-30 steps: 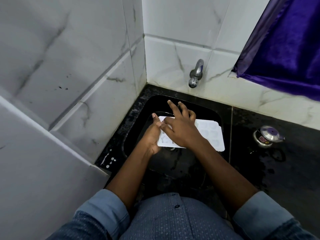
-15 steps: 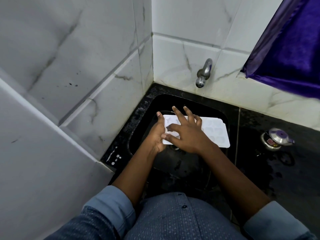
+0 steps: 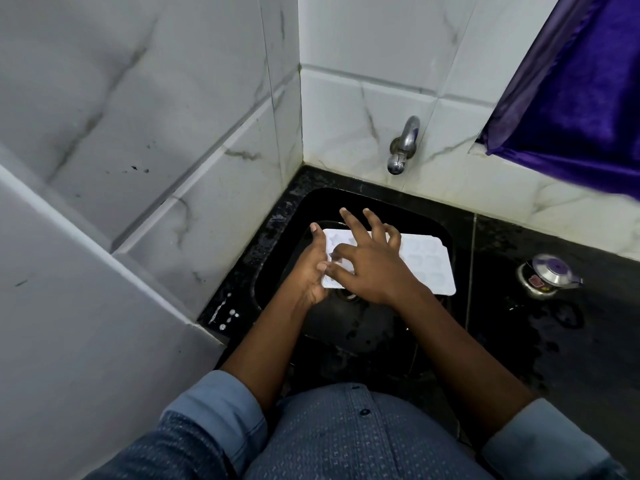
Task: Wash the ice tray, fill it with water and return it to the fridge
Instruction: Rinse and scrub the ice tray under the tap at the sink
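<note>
A white ice tray (image 3: 427, 265) with shaped cells lies level over the black sink (image 3: 346, 327), below the metal tap (image 3: 401, 147). My left hand (image 3: 310, 268) holds the tray's left end, thumb along its edge and fingers hidden beneath it. My right hand (image 3: 372, 261) lies on top of the tray's left half, fingers spread, fingertips touching the cells. No water shows at the tap's mouth.
White marble tiles wall the sink at the left and back. The black wet counter (image 3: 554, 341) runs to the right, with a small metal lid or cap (image 3: 549, 273) on it. A purple cloth (image 3: 581, 98) hangs at the upper right.
The view has shifted a little, so the sink sits further right in frame. My right hand's fingers have moved over the tray's cells; the left hand keeps its hold.
</note>
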### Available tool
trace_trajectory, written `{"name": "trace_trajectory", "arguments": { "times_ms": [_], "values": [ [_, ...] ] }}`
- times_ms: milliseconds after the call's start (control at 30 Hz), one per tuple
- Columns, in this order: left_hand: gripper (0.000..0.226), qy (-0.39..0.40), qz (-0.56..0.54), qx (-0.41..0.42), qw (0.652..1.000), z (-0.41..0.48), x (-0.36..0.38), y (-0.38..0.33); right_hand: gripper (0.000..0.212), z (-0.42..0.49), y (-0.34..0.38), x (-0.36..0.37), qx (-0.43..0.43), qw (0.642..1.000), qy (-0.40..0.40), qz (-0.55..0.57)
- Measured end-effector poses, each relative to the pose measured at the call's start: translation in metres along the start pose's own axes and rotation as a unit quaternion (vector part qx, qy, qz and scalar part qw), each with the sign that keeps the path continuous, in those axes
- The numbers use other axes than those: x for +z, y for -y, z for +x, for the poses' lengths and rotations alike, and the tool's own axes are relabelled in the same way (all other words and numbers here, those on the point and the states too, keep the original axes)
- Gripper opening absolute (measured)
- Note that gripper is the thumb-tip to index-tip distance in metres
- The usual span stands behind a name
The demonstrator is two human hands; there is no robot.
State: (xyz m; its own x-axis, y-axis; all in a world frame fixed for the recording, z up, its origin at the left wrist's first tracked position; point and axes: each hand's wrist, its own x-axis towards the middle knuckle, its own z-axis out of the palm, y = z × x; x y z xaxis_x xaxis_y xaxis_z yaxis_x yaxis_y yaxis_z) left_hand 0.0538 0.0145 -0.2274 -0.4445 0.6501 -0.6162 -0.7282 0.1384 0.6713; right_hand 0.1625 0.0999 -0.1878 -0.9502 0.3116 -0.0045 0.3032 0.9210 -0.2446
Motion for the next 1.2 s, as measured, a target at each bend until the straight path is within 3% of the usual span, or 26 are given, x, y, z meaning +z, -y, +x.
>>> {"name": "trace_trajectory", "arguments": {
  "times_ms": [133,233,367,533,633,767,933,1067,1200],
  "values": [
    [0.087,0.022,0.000,-0.010,1.000,0.000,0.002,0.000,0.077,0.001,0.002,-0.001,-0.010,1.000,0.008,0.003],
    [0.089,-0.001,-0.012,-0.008,1.000,0.001,0.001,-0.001,0.074,0.002,0.002,0.000,-0.002,1.000,0.007,0.009],
    [0.088,-0.004,-0.020,0.006,1.000,0.003,0.003,-0.002,0.085,-0.001,0.005,-0.002,-0.016,1.000,0.007,-0.005],
    [0.096,-0.008,0.010,-0.001,1.000,-0.002,0.003,-0.005,0.076,0.001,0.006,-0.001,-0.007,1.000,0.000,0.006],
    [0.079,-0.006,0.006,0.006,1.000,-0.006,0.005,-0.006,0.067,0.001,0.004,0.002,-0.017,1.000,0.013,0.008],
    [0.096,0.005,0.022,0.018,1.000,-0.009,-0.003,-0.005,0.055,0.001,0.005,0.001,-0.017,1.000,-0.023,0.010],
    [0.090,0.009,0.009,0.017,1.000,-0.009,-0.001,-0.005,0.073,0.002,0.005,0.002,-0.010,1.000,0.013,0.001],
    [0.094,0.004,0.002,0.016,1.000,-0.009,-0.004,-0.006,0.053,0.001,0.006,0.003,-0.017,0.999,-0.031,0.000],
    [0.097,0.021,-0.002,0.028,0.999,-0.008,-0.003,-0.004,0.069,0.000,0.008,0.005,-0.007,1.000,0.000,0.007]
  ]
}}
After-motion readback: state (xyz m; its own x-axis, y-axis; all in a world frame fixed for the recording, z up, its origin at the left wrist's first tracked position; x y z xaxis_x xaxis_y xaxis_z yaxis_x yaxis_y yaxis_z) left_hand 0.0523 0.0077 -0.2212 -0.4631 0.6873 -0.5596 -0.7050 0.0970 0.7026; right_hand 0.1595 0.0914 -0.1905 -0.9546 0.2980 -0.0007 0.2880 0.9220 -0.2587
